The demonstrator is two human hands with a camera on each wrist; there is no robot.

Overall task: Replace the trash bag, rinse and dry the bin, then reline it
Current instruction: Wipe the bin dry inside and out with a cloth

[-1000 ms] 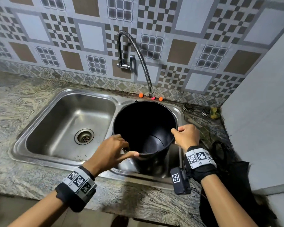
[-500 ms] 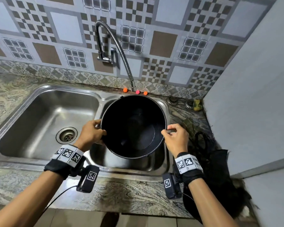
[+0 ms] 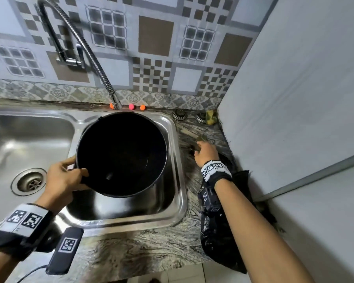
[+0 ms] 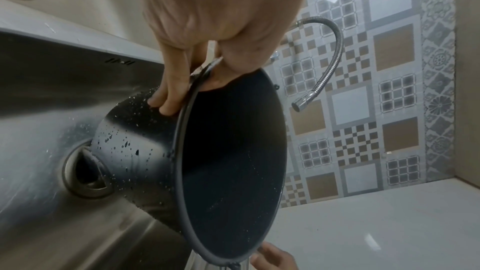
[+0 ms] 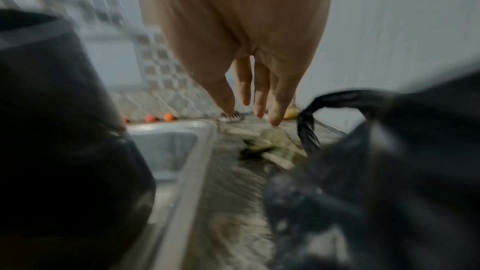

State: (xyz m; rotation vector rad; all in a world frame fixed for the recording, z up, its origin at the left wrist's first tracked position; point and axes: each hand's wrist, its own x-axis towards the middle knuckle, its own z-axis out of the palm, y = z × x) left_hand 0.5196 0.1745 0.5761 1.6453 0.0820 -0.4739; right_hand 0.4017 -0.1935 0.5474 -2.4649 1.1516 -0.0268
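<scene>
Tiled sink corner: left hand (image 3: 62, 177) pinching wet bin (image 3: 122, 155) rim, right hand (image 5: 249, 89) released, reaching toward cloth-like scrap (image 3: 201, 138) on surface (image 3: 151, 248); keeping bin steady, wiping inside thoroughly

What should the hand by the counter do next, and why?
Probably lower the right hand onto the greenish pad lying just ahead of its straight fingers and pick it up. The left hand holds the black bin by its rim over the sink, and drops dot the bin's outside, so scrubbing or wiping seems next.
</scene>
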